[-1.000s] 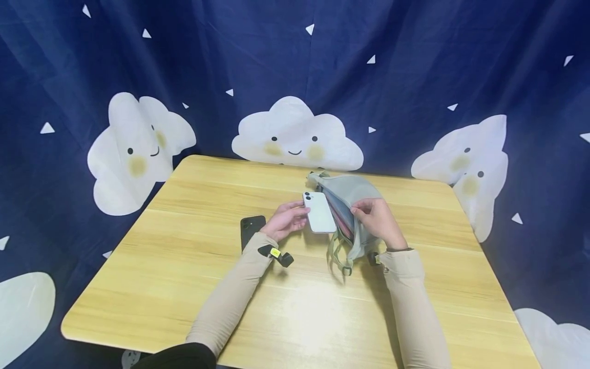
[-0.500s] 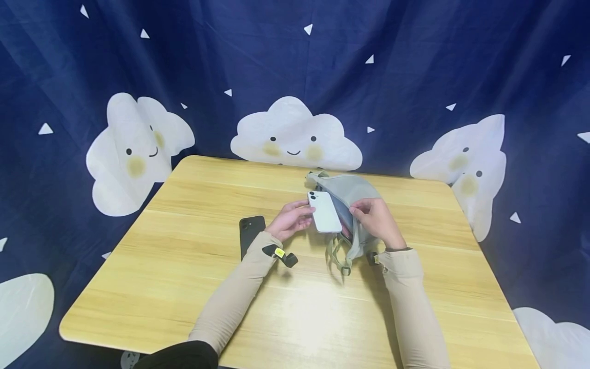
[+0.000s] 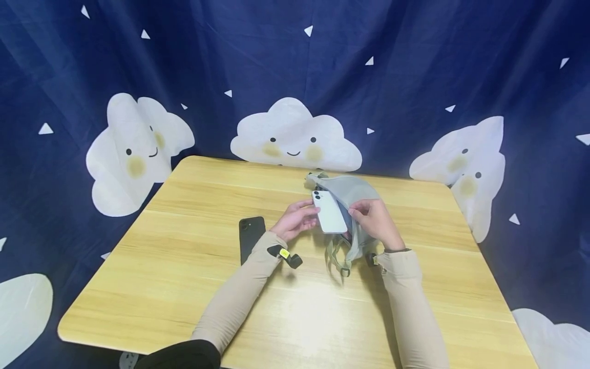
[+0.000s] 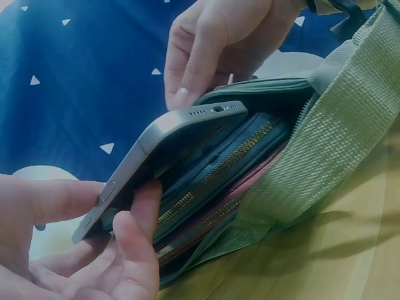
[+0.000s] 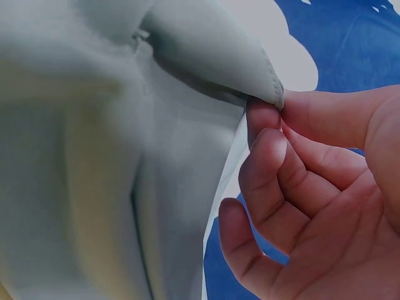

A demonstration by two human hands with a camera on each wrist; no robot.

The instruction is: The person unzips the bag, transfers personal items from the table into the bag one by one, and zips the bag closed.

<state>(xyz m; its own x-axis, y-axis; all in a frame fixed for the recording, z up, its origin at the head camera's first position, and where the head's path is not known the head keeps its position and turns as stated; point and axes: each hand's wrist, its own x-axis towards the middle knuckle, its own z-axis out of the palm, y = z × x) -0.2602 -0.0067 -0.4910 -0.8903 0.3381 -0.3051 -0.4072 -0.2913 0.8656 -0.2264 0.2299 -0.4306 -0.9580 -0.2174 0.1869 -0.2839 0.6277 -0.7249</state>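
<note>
My left hand (image 3: 296,220) grips a white phone (image 3: 330,212) by its long edge, camera end pointing away. In the left wrist view the phone (image 4: 169,128) is tilted at the open mouth of a grey-green waist bag (image 3: 357,189). Inside the bag show a dark zipped pouch (image 4: 219,169) and a pink zipped one (image 4: 256,174). My right hand (image 3: 375,220) pinches the bag's upper edge between thumb and forefinger; the right wrist view shows the pinched fabric corner (image 5: 265,81). A dark phone (image 3: 251,233) lies on the table, left of my left hand.
The wooden table (image 3: 161,277) has rounded corners and stands against a dark blue curtain (image 3: 396,31) with clouds and white triangles. A webbing strap (image 3: 338,259) with a buckle hangs from the bag's near end.
My left hand has carried the white phone a little to the right, so it now overlaps more of the bag's opening. My right hand keeps its pinch on the bag's edge.
</note>
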